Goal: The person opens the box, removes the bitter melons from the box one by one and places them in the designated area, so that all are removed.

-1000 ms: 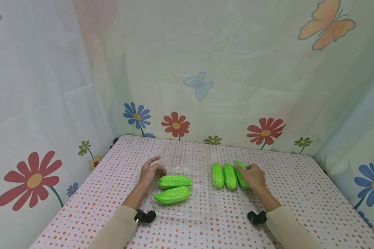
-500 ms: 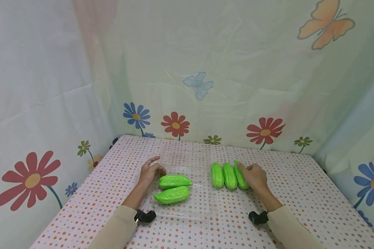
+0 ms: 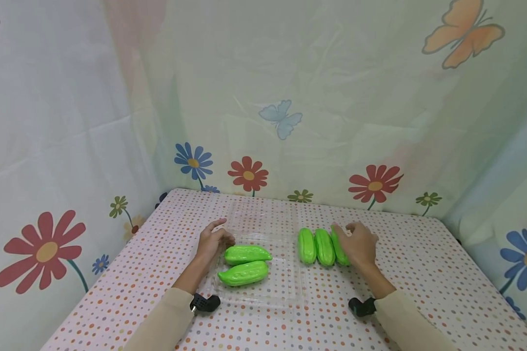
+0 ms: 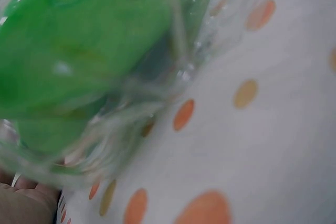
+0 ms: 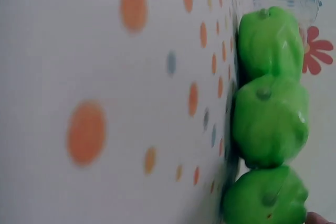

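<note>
A clear plastic tray [image 3: 285, 287] lies on the dotted table and holds two green toy pods [image 3: 247, 254] [image 3: 243, 273]. My left hand [image 3: 221, 236] grips the tray's left rim with curled fingers. In the left wrist view the nearer pod [image 4: 79, 45] shows through the tray wall [image 4: 210, 19]. Right of the tray, three green pods stand side by side [image 3: 306, 246] [image 3: 324, 247] [image 3: 339, 253]. My right hand [image 3: 349, 233] rests loosely on the rightmost one, its fingers lifted. In the right wrist view the three pods [image 5: 268, 121] sit in a row, with one fingertip [image 5: 315, 217] beside the nearest.
A flowered curtain [image 3: 281, 122] closes in the table at the back and on both sides. The tablecloth [image 3: 421, 263] runs bare to the right of the pods and in front of the tray. Black wrist cameras [image 3: 204, 303] [image 3: 362, 307] sit on both forearms.
The right hand has set the tilted rightmost pod down flat beside the other two and loosened its fingers. The left hand and the tray have stayed still.
</note>
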`<state>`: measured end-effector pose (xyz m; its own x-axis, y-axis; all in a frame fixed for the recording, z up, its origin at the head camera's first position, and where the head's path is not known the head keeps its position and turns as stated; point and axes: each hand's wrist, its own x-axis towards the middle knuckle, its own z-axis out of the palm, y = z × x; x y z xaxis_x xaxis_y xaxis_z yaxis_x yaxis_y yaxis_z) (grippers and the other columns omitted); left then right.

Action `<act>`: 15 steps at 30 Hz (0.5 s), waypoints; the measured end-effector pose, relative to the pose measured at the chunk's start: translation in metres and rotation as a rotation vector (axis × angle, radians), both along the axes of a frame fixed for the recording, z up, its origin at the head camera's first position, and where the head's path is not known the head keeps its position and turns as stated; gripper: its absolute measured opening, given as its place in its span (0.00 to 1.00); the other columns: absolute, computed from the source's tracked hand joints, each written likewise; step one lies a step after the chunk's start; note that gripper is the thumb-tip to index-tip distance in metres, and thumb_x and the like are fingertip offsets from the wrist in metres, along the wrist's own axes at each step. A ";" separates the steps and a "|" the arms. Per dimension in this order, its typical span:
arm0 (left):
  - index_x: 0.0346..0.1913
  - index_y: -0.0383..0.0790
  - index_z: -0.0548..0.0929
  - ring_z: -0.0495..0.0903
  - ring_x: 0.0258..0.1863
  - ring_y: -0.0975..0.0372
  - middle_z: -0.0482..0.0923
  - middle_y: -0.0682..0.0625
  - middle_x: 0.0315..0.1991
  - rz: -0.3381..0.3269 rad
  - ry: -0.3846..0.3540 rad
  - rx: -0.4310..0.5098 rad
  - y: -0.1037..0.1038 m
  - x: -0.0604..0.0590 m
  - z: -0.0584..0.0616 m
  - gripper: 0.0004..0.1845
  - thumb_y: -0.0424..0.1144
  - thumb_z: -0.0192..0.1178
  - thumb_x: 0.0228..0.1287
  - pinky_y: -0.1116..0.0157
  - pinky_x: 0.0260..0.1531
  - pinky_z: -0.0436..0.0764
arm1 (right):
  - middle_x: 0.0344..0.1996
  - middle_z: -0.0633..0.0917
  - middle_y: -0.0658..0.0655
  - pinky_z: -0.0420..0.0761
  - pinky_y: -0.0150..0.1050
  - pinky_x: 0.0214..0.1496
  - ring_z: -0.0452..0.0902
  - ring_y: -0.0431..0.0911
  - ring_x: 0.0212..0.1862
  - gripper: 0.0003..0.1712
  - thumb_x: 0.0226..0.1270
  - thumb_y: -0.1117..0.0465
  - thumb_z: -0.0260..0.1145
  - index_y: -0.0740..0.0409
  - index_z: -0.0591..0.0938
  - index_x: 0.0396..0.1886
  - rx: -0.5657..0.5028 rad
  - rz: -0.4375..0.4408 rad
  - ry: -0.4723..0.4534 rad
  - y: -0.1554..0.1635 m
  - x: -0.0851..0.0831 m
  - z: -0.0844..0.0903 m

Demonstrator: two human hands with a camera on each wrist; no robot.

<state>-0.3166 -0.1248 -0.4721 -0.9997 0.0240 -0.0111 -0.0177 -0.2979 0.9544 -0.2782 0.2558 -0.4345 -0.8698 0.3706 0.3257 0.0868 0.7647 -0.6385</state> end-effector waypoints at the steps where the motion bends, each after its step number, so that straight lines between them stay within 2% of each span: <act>1: 0.74 0.36 0.65 0.85 0.27 0.60 0.85 0.50 0.26 -0.002 -0.001 0.002 0.000 0.000 0.000 0.30 0.28 0.53 0.70 0.63 0.38 0.86 | 0.54 0.79 0.74 0.67 0.64 0.55 0.68 0.70 0.57 0.37 0.72 0.41 0.61 0.74 0.77 0.57 -0.004 0.010 0.013 -0.003 0.001 0.001; 5: 0.75 0.35 0.63 0.85 0.27 0.60 0.85 0.50 0.26 -0.004 0.001 0.010 0.000 -0.001 -0.001 0.31 0.28 0.53 0.70 0.62 0.38 0.86 | 0.55 0.79 0.73 0.65 0.63 0.59 0.68 0.68 0.59 0.35 0.71 0.44 0.64 0.73 0.78 0.57 0.001 0.064 0.059 -0.014 0.003 0.008; 15: 0.73 0.33 0.66 0.84 0.26 0.60 0.84 0.49 0.25 0.011 0.004 0.029 0.001 -0.001 -0.001 0.30 0.26 0.52 0.68 0.63 0.35 0.86 | 0.55 0.79 0.71 0.69 0.63 0.60 0.66 0.66 0.61 0.31 0.71 0.46 0.66 0.71 0.78 0.56 0.006 0.145 0.108 -0.038 0.009 0.017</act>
